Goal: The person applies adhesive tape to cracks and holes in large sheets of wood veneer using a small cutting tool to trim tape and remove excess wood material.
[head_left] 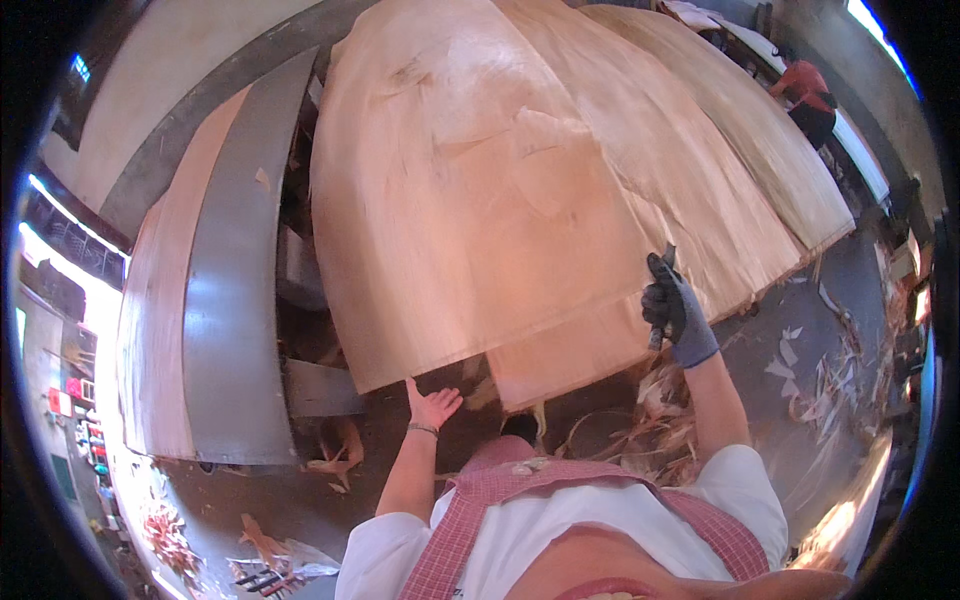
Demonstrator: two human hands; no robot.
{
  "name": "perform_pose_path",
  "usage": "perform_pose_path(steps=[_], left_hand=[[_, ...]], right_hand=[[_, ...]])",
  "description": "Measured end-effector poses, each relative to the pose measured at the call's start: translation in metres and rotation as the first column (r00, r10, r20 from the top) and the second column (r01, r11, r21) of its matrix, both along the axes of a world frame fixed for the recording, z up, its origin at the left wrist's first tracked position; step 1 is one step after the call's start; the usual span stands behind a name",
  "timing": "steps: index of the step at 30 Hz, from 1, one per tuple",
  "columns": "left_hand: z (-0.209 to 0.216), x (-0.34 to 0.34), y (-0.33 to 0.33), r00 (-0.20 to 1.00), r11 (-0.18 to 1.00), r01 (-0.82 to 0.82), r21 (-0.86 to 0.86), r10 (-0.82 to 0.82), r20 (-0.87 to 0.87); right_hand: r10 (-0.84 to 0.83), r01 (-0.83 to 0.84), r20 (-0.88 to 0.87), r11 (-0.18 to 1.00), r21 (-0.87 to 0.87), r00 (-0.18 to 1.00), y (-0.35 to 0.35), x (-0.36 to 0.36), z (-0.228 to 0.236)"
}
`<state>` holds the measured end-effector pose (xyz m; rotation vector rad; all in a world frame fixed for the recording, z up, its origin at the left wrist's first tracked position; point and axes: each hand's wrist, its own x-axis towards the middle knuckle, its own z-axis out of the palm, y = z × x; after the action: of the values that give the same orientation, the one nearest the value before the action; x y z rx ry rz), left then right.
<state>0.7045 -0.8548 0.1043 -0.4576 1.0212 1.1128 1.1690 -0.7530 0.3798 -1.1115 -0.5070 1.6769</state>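
A large, thin wood veneer sheet (470, 230) spreads out before me, with a wrinkled, torn patch toward its middle. Another veneer sheet (560, 360) shows beneath its near edge. My left hand (433, 405), bare and with a band at the wrist, is palm up at the top sheet's near left edge. Its fingers are spread, and the thumb reaches the edge; whether it touches is hard to tell. In a grey and black glove, my right hand (678, 312) is closed round a short, dark knife-like tool (656, 338) over the sheets' near right edge.
More veneer sheets (740, 140) lie to the right. On the left stands a grey panel (235, 270) beside a pale wood panel (155, 330). Veneer scraps (660, 430) litter the floor near my feet. A person in red (803, 88) bends at the far right.
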Motion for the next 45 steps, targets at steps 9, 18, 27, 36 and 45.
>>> perform_pose_path(steps=[9, 18, 27, 36, 45], left_hand=[[-0.061, 0.145, 0.124, 0.870, 0.855, -0.490, 0.171, 0.492, 0.031], [0.008, 0.258, 0.182, 0.864, 0.871, -0.409, 0.272, 0.465, -0.192], [-0.019, 0.367, 0.239, 0.861, 0.930, -0.350, 0.114, 0.367, -0.351], [0.012, 0.442, 0.206, 0.816, 0.829, -0.377, 0.413, 0.508, -0.275], [0.004, 0.389, 0.156, 0.680, 0.945, -0.207, 0.252, 0.325, -0.658]], right_hand=[[-0.081, 0.087, 0.438, 0.996, 0.006, 0.895, 0.084, 0.213, 0.016], [-0.146, 0.148, 0.763, 0.987, 0.067, 0.630, 0.144, 0.412, 0.002], [-0.100, 0.019, 0.727, 0.993, 0.118, 0.679, 0.205, 0.561, -0.046], [-0.134, 0.085, 0.777, 0.991, 0.104, 0.615, 0.191, 0.631, -0.108], [-0.076, 0.129, 0.771, 0.992, -0.009, 0.632, 0.180, 0.627, -0.127]])
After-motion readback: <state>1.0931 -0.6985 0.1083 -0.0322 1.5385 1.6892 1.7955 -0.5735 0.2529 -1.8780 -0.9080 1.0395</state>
